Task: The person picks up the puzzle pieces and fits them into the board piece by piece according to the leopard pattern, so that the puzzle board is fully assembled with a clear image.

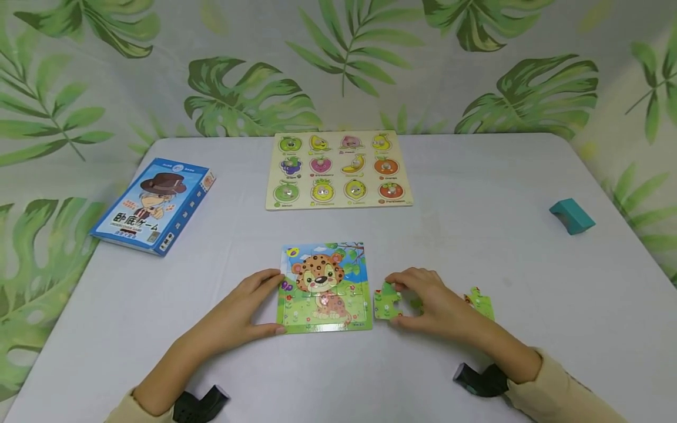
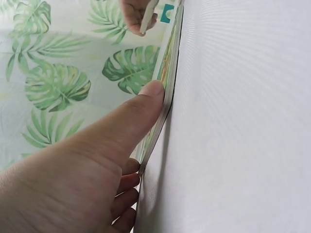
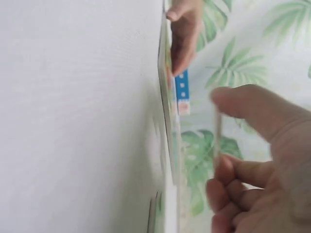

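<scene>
In the head view a square jigsaw puzzle (image 1: 351,294) with a spotted leopard cub lies on the table. My left hand (image 1: 248,308) holds its left side, thumb at the lower corner and fingers higher up. To the right, my right hand (image 1: 436,302) pinches a green jigsaw piece (image 1: 388,301) between thumb and fingers. The right wrist view shows that piece (image 3: 217,138) edge-on, raised above the table. Another green piece (image 1: 481,302) lies beyond the right wrist, partly hidden by it. A bit of green shows under the right hand; I cannot tell whether it is separate.
Behind the puzzle lies a wooden fruit board (image 1: 338,176). A blue boxed game (image 1: 153,205) sits at the left, and a teal block (image 1: 573,216) at the right. The white table (image 1: 502,188) meets a leaf-patterned cloth (image 1: 370,53) at the back.
</scene>
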`<state>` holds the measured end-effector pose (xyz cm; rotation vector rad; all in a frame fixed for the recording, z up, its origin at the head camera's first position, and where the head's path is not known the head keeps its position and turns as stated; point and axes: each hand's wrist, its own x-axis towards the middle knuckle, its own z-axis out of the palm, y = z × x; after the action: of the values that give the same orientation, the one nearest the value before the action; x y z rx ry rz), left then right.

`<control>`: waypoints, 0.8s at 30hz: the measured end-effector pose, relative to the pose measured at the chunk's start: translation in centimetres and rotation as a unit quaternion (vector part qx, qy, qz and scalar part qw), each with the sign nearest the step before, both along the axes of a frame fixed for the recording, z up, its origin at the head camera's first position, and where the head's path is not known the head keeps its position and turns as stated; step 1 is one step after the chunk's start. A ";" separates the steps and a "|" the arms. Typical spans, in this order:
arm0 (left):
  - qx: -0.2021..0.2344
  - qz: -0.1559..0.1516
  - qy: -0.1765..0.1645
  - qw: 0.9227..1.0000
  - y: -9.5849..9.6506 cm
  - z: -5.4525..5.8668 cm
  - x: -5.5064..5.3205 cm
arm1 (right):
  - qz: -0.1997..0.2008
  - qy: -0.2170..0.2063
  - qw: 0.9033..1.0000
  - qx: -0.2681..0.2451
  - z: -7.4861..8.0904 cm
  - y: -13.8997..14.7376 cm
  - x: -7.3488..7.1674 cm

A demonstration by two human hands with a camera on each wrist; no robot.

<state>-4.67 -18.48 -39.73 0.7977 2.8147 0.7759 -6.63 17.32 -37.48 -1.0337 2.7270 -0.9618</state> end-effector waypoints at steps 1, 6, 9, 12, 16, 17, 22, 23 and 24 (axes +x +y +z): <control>-0.001 -0.001 -0.003 1.000 0.0 0.0 0.0 | 0.007 0.003 1.000 -0.011 0.2 -0.4 0.0; -0.007 -0.003 -0.018 1.000 -0.1 0.2 -0.1 | 0.033 0.019 0.998 -0.059 1.2 -3.0 0.3; -0.005 -0.007 -0.024 1.000 -0.2 0.4 -0.1 | 0.036 0.013 0.997 -0.062 1.4 -4.9 0.4; -0.001 -0.011 -0.027 1.000 -0.3 0.5 -0.2 | 0.034 0.000 0.998 -0.046 1.1 -6.8 0.3; 0.006 -0.015 -0.025 1.000 -0.4 0.5 -0.2 | 0.040 -0.012 0.999 -0.019 0.1 -9.0 0.1; 0.008 -0.016 -0.022 1.000 -0.4 0.5 -0.2 | 0.041 -0.015 0.999 -0.013 -0.2 -9.5 0.0; 0.014 -0.024 -0.005 1.000 -0.4 0.3 -0.2 | 0.051 -0.017 0.998 0.025 -1.1 -11.2 -0.4; 0.015 -0.026 -0.002 1.000 -0.4 0.3 -0.2 | 0.053 -0.017 0.998 0.029 -1.2 -11.5 -0.5; 0.015 -0.027 0.001 1.000 -0.4 0.3 -0.2 | 0.055 -0.016 0.998 0.033 -1.3 -11.7 -0.5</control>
<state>-4.83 -18.85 -39.44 0.8753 2.7763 0.8100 -7.18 5.61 -38.79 -1.1324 2.6264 -0.8587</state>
